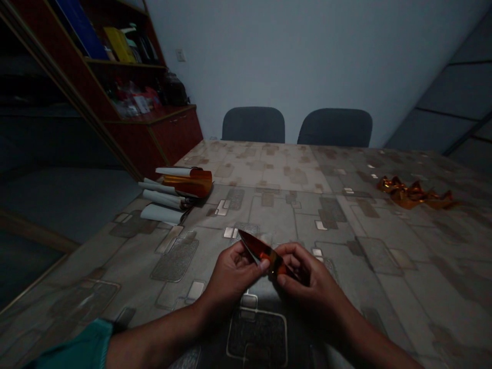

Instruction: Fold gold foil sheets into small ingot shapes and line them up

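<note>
My left hand [234,274] and my right hand [307,274] come together above the near middle of the table. Between them is a shiny orange-amber sheet [255,245], bent or folded, with one sharp corner pointing up to the left. The left thumb presses on its near face while the fingers curl behind it. On the other side, my right thumb and fingers pinch its lower right end, which is partly hidden by the hand. Whether it is film or foil I cannot tell.
Several curled white and orange sheets [188,184] lie at the table's left side. Far right rest several glossy orange folded pieces [411,195]. Two dark chairs [253,124] [336,127] stand behind the patterned table [269,169]. A reddish cabinet [177,133] rises at back left.
</note>
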Motion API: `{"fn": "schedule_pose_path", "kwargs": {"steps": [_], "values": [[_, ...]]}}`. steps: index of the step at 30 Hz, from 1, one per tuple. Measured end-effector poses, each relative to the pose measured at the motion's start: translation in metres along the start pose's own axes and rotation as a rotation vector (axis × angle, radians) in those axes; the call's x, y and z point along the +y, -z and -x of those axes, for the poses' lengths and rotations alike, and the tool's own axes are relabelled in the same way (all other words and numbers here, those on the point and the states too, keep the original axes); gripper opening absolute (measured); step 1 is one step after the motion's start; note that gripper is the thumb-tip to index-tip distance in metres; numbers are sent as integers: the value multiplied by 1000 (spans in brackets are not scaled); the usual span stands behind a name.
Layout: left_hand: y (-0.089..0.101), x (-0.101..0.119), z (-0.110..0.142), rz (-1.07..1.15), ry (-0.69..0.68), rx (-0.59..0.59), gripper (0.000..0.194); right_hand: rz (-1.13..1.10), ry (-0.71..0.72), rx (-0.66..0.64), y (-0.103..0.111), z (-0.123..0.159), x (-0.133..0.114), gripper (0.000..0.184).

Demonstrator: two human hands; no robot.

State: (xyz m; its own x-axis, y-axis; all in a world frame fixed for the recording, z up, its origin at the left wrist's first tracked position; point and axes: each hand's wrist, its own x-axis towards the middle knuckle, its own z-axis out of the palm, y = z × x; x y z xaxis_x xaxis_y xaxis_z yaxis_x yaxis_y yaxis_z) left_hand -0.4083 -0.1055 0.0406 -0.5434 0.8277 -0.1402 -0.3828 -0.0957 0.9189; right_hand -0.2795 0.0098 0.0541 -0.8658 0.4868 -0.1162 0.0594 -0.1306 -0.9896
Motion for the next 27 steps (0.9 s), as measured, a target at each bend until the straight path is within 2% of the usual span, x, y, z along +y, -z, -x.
{"fn": "schedule_pose_path", "kwargs": {"steps": [3,6,12,16,19,27], "values": [[0,-3,-1,5,9,-19,35,-1,-25,-43,0,-1,3,32],[0,-6,-2,35,8,-33,48,-43,7,-19,2,-1,8,33],[-3,0,-1,84,17,-127,42,-205,-22,-76,8,0,5,39],[-3,4,-1,17,35,-88,30,-232,-34,-126,7,0,1,36],[-3,4,-1,-3,55,-47,30,-256,-33,-161,4,1,3,32],[-2,7,-3,-34,34,-35,31,-165,32,-107,1,1,-1,28]]}}
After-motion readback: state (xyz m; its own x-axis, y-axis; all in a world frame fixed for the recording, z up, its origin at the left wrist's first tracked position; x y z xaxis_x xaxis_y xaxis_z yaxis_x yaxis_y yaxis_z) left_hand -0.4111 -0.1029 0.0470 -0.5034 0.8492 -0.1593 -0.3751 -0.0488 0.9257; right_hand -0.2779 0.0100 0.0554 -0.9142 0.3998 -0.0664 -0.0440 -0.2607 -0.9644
